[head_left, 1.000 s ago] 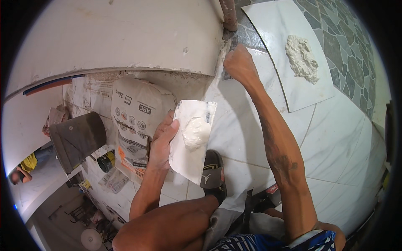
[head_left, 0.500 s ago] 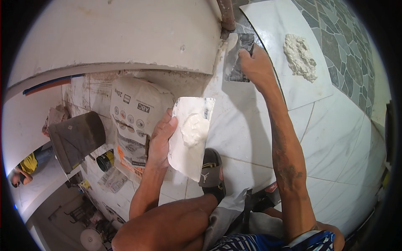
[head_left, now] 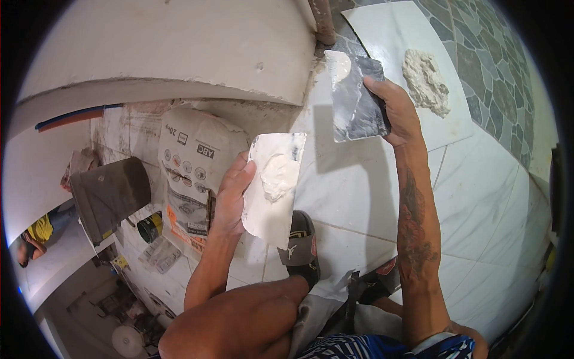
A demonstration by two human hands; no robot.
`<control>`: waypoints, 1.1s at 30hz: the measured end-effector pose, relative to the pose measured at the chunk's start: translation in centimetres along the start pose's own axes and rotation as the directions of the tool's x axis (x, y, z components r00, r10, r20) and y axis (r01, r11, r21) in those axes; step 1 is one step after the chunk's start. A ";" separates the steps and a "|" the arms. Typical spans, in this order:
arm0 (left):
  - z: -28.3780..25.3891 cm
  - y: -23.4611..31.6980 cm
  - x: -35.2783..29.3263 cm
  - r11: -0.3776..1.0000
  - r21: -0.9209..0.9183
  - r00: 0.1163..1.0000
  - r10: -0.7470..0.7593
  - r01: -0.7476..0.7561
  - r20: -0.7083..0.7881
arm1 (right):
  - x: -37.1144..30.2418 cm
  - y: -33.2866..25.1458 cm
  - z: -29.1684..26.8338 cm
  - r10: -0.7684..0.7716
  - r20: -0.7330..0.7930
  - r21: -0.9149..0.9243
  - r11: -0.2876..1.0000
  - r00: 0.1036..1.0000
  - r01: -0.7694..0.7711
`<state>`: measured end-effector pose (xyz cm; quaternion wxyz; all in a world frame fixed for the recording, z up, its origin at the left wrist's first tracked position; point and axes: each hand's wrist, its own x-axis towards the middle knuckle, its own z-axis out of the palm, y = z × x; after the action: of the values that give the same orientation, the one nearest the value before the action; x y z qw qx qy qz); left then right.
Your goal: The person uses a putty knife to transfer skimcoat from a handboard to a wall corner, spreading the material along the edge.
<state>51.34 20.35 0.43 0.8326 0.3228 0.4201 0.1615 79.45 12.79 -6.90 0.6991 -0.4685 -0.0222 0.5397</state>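
Observation:
My left hand [head_left: 230, 194] grips a pale, flat putty board [head_left: 259, 215] by its left edge, thumb on the face. A soft lump of white putty [head_left: 278, 178] lies on it. Further forward and to the right, my right hand [head_left: 402, 113] pinches a dark, flat putty scraper [head_left: 362, 105], thumb on its upper face. White putty [head_left: 339, 66] coats the scraper's far left corner and edge. The scraper is held above the floor near the wall's corner, apart from the board.
A white sheet [head_left: 388, 30] with a mound of putty [head_left: 426, 84] lies at the far right. Left of my hand are a paper sack [head_left: 203, 137] and a tipped dark bucket [head_left: 116, 197]. A pipe [head_left: 323, 24] rises by the wall [head_left: 179, 48]. Another person [head_left: 39, 239] is far left.
My right hand has drawn back toward me and right, turning the scraper so more of its dark face shows. My left hand and the board have risen slightly.

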 end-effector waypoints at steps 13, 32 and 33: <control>-1.0 -0.5 -1.2 0.998 -0.058 0.998 0.011 -0.015 -0.061 | -2.4 2.1 -0.2 0.176 0.425 0.348 0.873 0.888 -0.340; -3.2 4.3 -3.8 0.957 0.171 0.904 0.279 -0.234 -0.323 | -4.1 8.6 3.7 0.405 0.613 0.244 0.720 0.678 -0.650; -3.4 5.1 -4.2 0.921 0.307 0.851 0.350 -0.238 -0.391 | -4.2 9.1 4.8 0.411 0.615 0.243 0.713 0.673 -0.658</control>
<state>46.13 23.22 4.87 0.6348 0.4401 0.5583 0.3028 68.48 12.30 -8.37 0.5574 -0.1161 0.0569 0.8201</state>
